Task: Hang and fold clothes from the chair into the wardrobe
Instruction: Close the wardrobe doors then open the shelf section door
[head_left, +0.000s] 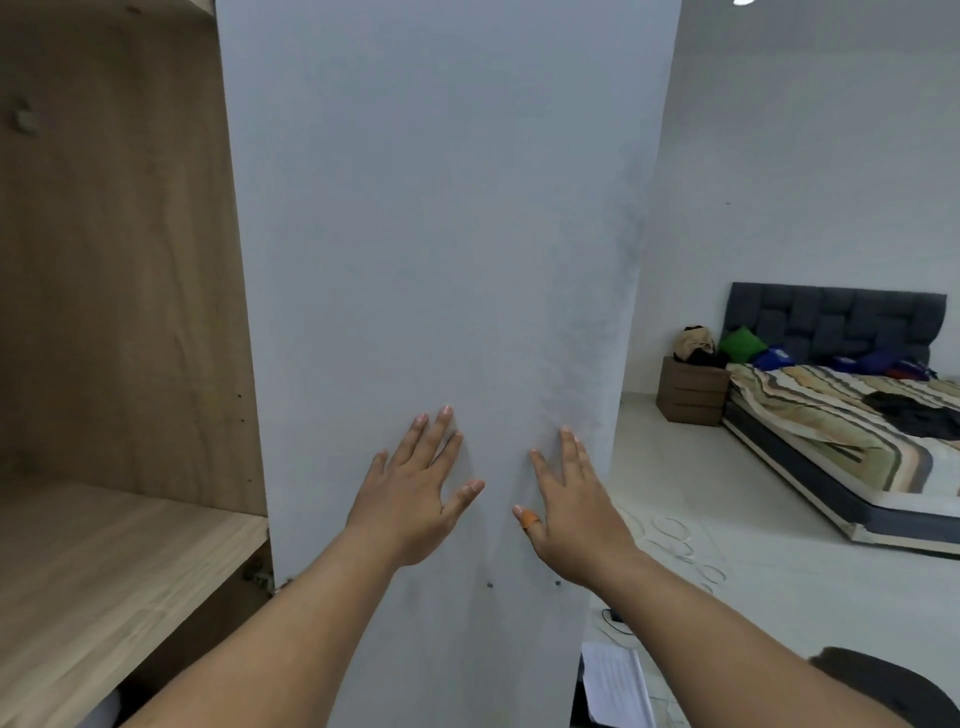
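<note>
On the far left, the inside of the wardrobe (119, 291) is seen. It is made of light wood. A wooden shelf (104, 561) lies low in it, and nothing is seen on the part of the shelf that shows. No clothes and no hangers are seen in this part.

Next to it, in the middle, the big white wardrobe door (426, 208) is seen. It stands open, swung away from the wood part. A metal hinge (258, 570) is seen at its lower left edge.

Both hands are laid flat on the door. The left hand (415, 488) is pressed on it with its fingers spread wide and straight. Just beside it, the right hand (571, 509) is pressed on the door too, fingers straight and a little apart. An orange band (529, 518) is worn on its thumb. Nothing is held or pinched by either hand.

On the right, a small brown bedside table (691, 389) is seen with a bundle on top. Past it, a bed (841, 431) with a striped cover and a dark headboard is seen. Something dark lies on the bed.

The chair with the clothes is not seen here, so it cannot be told how many clothes are left. The door is likely being pushed. No hanging or folding can be seen as done.
</note>
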